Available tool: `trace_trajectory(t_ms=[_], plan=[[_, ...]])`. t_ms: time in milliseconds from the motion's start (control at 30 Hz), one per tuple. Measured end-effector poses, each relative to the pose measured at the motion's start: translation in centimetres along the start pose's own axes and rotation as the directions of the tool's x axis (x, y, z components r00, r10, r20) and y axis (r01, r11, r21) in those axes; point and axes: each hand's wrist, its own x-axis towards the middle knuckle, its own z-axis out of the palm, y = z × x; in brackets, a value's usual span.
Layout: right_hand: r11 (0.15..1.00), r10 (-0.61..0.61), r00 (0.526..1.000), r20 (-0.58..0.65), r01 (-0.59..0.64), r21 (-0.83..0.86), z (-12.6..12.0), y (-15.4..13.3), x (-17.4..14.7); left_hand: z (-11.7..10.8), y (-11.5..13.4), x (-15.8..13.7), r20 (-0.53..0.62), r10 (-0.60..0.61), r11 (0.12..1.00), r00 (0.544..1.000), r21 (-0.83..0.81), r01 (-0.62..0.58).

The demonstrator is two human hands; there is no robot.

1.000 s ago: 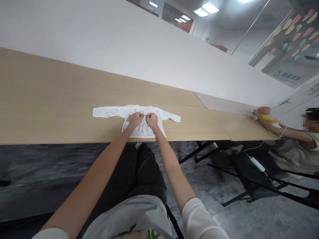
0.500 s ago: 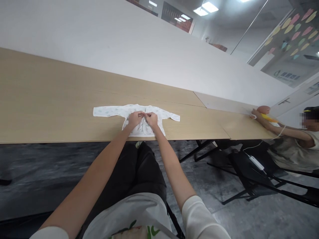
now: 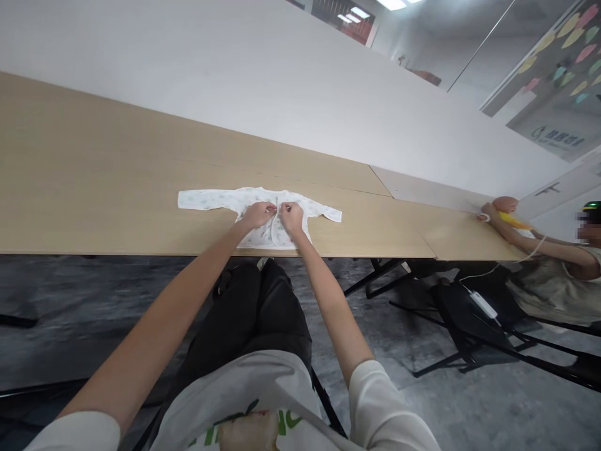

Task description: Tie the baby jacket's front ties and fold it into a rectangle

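A small white baby shirt (image 3: pixel 280 237) with a faint print lies flat on the wooden table, its sleeves spread to both sides and its hem along the near edge. My left hand (image 3: pixel 258 215) pinches the cloth beside the front opening with fingers pressed together. Just across that opening, my right hand (image 3: pixel 292 218) is closed on the other front edge. A narrow gap separates the two hands. Whatever small part sits between the fingertips is too small to make out.
The long table (image 3: pixel 117 181) runs along a white partition (image 3: pixel 211 69). At the far right a person's arm (image 3: pixel 544 247) reaches to a doll (image 3: pixel 506 205). Black folding chairs (image 3: pixel 474 332) stand there, one bearing a white power strip (image 3: pixel 483 305) with a cable.
My hands, which were together at the middle of the shirt front, have moved slightly apart. The view has shifted a little; the shirt lies as before.
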Motion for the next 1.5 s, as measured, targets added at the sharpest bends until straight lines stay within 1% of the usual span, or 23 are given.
trace_trajectory(t_ms=[33, 100, 167, 233, 300, 433, 533, 700, 833, 1000, 1133, 1233, 1333, 1400, 1500], plan=[[1.0, -0.01, 1.0, 0.025, 0.01, -0.008, -0.3, -0.1, -0.4, -0.2, 0.0, -0.2, 0.022, 0.02, 0.999, 1.0, 0.036, -0.02], [0.999, -0.03, 0.991, 0.127, 0.034, -0.026, -0.8, -0.2, -1.3, -0.4, -0.1, -0.8, 0.046, 0.043, 0.992, 0.998, 0.115, -0.048], [0.996, -0.06, 0.973, 0.222, 0.072, -0.045, -1.2, -0.2, -2.2, -0.2, -0.3, -1.5, 0.027, 0.068, 0.983, 0.997, 0.171, -0.071], [0.993, -0.088, 0.964, 0.252, 0.105, -0.056, -1.4, -0.1, -2.9, 0.2, -0.5, -2.0, -0.019, 0.096, 0.978, 0.995, 0.188, -0.091], [0.992, -0.1, 0.964, 0.247, 0.117, -0.054, -1.5, 0.0, -3.2, 0.5, -0.8, -2.2, -0.048, 0.115, 0.98, 0.992, 0.168, -0.106], [0.99, -0.122, 0.959, 0.254, 0.137, -0.041, -1.6, 0.1, -3.4, 0.6, -1.3, -2.5, -0.041, 0.141, 0.985, 0.989, 0.108, -0.136], [0.991, -0.129, 0.96, 0.25, 0.135, -0.01, -1.5, 0.3, -3.4, 0.5, -1.5, -2.6, -0.036, 0.152, 0.981, 0.988, 0.127, -0.147], [0.998, -0.051, 0.962, 0.269, 0.038, 0.055, -1.3, 0.7, -3.2, 0.7, -1.9, -2.7, -0.016, 0.168, 0.977, 0.986, 0.136, -0.164], [0.996, 0.013, 0.959, 0.281, -0.036, 0.079, -1.5, 0.7, -3.1, 1.0, -2.2, -2.7, -0.023, 0.168, 0.979, 0.986, 0.121, -0.164], [0.994, 0.044, 0.961, 0.275, -0.07, 0.087, -1.6, 0.5, -3.1, 1.0, -2.2, -2.7, -0.026, 0.19, 0.978, 0.981, 0.097, -0.187], [0.983, 0.059, 0.964, 0.258, -0.101, 0.151, -1.4, 0.8, -3.1, 0.6, -1.8, -2.9, -0.025, 0.201, 0.979, 0.979, 0.023, -0.201], [0.969, 0.073, 0.966, 0.246, -0.128, 0.214, -1.2, 1.2, -3.0, 0.2, -1.4, -3.3, -0.04, 0.191, 0.978, 0.981, -0.079, -0.194], [0.961, 0.074, 0.969, 0.237, -0.132, 0.241, -1.1, 1.4, -2.9, -0.3, -1.0, -3.5, -0.018, 0.183, 0.967, 0.983, -0.178, -0.183], [0.96, 0.074, 0.969, 0.235, -0.133, 0.247, -1.1, 1.4, -2.9, -0.5, -0.9, -3.6, -0.007, 0.186, 0.961, 0.982, -0.208, -0.184], [0.959, 0.068, 0.969, 0.239, -0.13, 0.251, -1.2, 1.3, -3.0, -0.5, -0.8, -3.7, -0.027, 0.2, 0.955, 0.979, -0.218, -0.201]])
